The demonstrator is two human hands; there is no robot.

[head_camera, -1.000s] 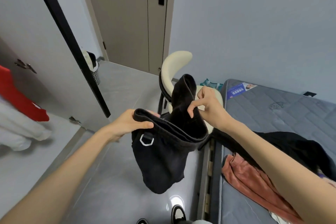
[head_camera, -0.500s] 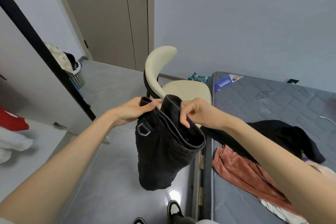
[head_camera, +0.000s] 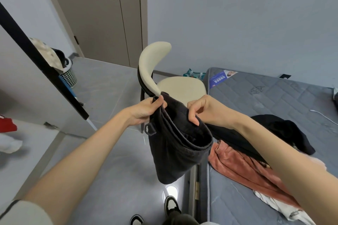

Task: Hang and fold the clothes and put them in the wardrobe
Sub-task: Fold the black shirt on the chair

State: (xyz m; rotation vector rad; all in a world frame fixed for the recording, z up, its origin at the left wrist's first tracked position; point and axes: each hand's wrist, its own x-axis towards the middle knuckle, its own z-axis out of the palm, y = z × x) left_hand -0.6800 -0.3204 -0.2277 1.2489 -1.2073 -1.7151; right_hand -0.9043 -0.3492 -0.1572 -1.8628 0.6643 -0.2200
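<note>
Both hands hold: left hand point(head_camera: 144, 113) has thumb and fingers curled over the far top corner of the folded black garment point(head_camera: 175, 151); right hand point(head_camera: 203, 111) pinches the near top edge between thumb and forefinger. Garment hangs in the air above the floor, between chair point(head_camera: 181, 87) and mattress point(head_camera: 274, 100), lower end free. Risk 1: the pinch seems to take only some layers, so the rest may slide and the fold open. Risk 2: a dark strip runs from under the right wrist toward the black cloth point(head_camera: 285, 131) on the mattress. Cannot tell whether it is joined; if so, carrying off would drag that cloth and the pink garment point(head_camera: 243, 166) over the edge. Risk 3: metal ring point(head_camera: 150, 129) may snag.
</note>
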